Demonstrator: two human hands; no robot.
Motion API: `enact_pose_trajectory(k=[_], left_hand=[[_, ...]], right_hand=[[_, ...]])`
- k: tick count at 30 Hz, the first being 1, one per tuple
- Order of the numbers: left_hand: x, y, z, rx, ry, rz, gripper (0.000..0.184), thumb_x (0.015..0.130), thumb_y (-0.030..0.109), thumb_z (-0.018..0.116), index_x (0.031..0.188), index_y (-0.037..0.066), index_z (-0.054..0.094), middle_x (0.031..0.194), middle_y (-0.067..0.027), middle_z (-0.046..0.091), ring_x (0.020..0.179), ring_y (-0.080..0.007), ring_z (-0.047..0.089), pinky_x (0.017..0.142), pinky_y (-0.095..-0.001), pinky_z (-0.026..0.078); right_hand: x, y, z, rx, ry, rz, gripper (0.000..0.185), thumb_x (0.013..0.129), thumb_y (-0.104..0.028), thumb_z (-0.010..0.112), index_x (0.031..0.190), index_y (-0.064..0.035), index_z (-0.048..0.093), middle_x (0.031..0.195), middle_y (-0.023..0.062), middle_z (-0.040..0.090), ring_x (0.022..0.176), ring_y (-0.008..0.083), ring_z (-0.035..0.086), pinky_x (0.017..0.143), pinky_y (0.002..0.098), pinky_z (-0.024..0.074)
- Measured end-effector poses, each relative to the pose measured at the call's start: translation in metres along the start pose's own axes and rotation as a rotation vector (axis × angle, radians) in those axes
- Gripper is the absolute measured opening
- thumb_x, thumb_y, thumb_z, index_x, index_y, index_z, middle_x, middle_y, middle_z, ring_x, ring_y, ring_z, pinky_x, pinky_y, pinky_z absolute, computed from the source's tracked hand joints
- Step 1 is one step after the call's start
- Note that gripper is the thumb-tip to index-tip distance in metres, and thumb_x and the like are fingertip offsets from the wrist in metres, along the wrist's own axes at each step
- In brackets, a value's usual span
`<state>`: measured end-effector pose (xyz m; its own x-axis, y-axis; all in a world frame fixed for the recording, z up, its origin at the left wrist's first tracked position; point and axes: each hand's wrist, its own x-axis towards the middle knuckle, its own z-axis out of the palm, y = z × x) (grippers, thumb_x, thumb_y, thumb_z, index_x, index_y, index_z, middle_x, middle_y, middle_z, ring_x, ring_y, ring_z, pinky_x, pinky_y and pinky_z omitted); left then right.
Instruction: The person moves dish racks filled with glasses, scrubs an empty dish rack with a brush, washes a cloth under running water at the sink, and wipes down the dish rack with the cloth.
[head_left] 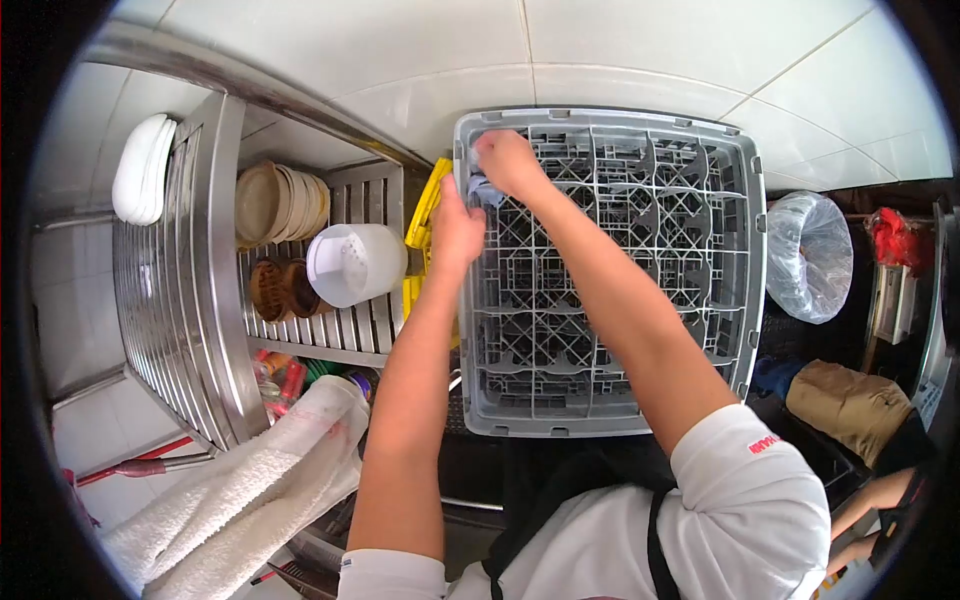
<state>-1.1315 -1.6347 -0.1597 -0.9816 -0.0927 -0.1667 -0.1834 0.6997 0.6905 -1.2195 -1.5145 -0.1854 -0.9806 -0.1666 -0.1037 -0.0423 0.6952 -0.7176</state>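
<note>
A grey plastic dish rack [755,270] with a grid of compartments lies in front of me, against the tiled wall. My right hand [508,163] is at its far left corner, fingers closed on a bluish-grey cloth [486,191] that hangs into the corner compartment. Against the rack's left side rests my left hand [458,232], next to a yellow plastic rack [428,205]. Its fingers are partly hidden behind the rim and the hand, so their hold is unclear.
At the left, a steel shelf [232,270] holds stacked plates [280,203], a white container [357,264] and brown bowls [285,289]. White towels [250,480] hang lower left. A plastic-lined bin [808,257] stands right. Another person's arm [870,500] shows lower right.
</note>
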Motion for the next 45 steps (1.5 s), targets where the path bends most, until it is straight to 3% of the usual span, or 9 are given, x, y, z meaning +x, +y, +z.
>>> enact_pose_trajectory(k=[2,7,13,22,25,28,32,39,45], left_hand=[[0.001,-0.006,0.003,0.003,0.014,0.024,0.058,0.079,0.003,0.060,0.132,0.006,0.037,0.111,-0.0297,0.061,0.104,-0.0479,0.058,0.089,-0.0527,0.046],[-0.001,0.000,0.001,-0.004,0.001,0.037,0.051,0.083,0.010,0.060,0.129,0.005,0.039,0.111,-0.0271,0.063,0.104,-0.0460,0.060,0.088,-0.0498,0.048],[0.001,-0.008,0.003,-0.015,-0.016,0.108,0.046,0.085,0.009,0.059,0.126,0.005,0.040,0.113,-0.0245,0.062,0.106,-0.0442,0.060,0.087,-0.0479,0.047],[0.001,-0.001,-0.003,0.007,-0.051,0.038,0.063,0.080,0.002,0.060,0.138,0.010,0.035,0.120,-0.0220,0.061,0.112,-0.0391,0.059,0.095,-0.0432,0.045],[0.000,0.001,-0.003,0.008,-0.043,0.057,0.063,0.080,0.003,0.061,0.137,0.010,0.036,0.120,-0.0219,0.061,0.111,-0.0387,0.060,0.095,-0.0430,0.045],[-0.004,0.004,-0.002,-0.019,-0.026,0.062,0.062,0.080,0.004,0.063,0.136,0.010,0.037,0.119,-0.0219,0.062,0.111,-0.0390,0.060,0.095,-0.0432,0.045],[-0.007,0.009,-0.003,-0.014,-0.002,0.055,0.055,0.083,0.012,0.066,0.131,0.007,0.040,0.117,-0.0215,0.062,0.111,-0.0387,0.060,0.091,-0.0440,0.047],[-0.002,0.002,-0.003,0.034,-0.029,0.032,0.062,0.080,0.003,0.062,0.136,0.010,0.037,0.119,-0.0228,0.062,0.113,-0.0406,0.059,0.095,-0.0456,0.045],[-0.001,0.005,-0.002,0.034,-0.021,0.023,0.063,0.080,0.003,0.061,0.137,0.008,0.035,0.119,-0.0243,0.061,0.112,-0.0418,0.058,0.094,-0.0467,0.046]], right_hand=[[-0.025,-0.002,0.001,0.309,0.148,0.011,0.023,0.092,-0.020,0.053,0.096,-0.0035,0.069,0.095,0.0223,0.067,0.093,0.0415,0.064,0.081,0.0446,0.0506],[-0.044,-0.028,0.000,0.454,0.240,-0.008,0.016,0.088,-0.013,0.060,0.097,-0.0007,0.063,0.092,0.0236,0.067,0.091,0.0428,0.064,0.079,0.0471,0.0506],[-0.066,-0.013,0.007,0.332,0.056,-0.122,0.019,0.077,-0.002,0.065,0.096,-0.0020,0.062,0.092,0.0223,0.068,0.088,0.0415,0.065,0.078,0.0449,0.0525],[-0.024,-0.009,-0.004,0.276,-0.032,0.029,0.020,0.063,-0.006,0.075,0.083,-0.0057,0.071,0.088,0.0151,0.071,0.083,0.0302,0.070,0.076,0.0371,0.0545],[-0.032,-0.009,0.002,0.236,0.056,-0.022,0.020,0.069,-0.012,0.071,0.087,-0.0045,0.072,0.089,0.0180,0.071,0.085,0.0321,0.070,0.079,0.0394,0.0541],[-0.049,-0.027,0.002,-0.147,-0.050,0.098,0.022,0.075,-0.017,0.065,0.090,-0.0013,0.071,0.089,0.0225,0.070,0.089,0.0351,0.069,0.084,0.0429,0.0528],[-0.057,-0.026,0.005,-0.092,0.026,-0.016,0.021,0.080,-0.016,0.060,0.086,0.0005,0.071,0.087,0.0256,0.069,0.087,0.0401,0.068,0.084,0.0471,0.0521],[0.006,-0.010,0.021,0.221,0.212,0.242,0.032,0.086,-0.028,0.065,0.089,0.0033,0.071,0.096,0.0287,0.067,0.095,0.0434,0.066,0.089,0.0480,0.0520],[-0.025,-0.008,0.007,0.076,-0.146,0.072,0.032,0.083,-0.022,0.063,0.102,0.0044,0.069,0.110,0.0277,0.065,0.104,0.0421,0.063,0.092,0.0456,0.0508]])
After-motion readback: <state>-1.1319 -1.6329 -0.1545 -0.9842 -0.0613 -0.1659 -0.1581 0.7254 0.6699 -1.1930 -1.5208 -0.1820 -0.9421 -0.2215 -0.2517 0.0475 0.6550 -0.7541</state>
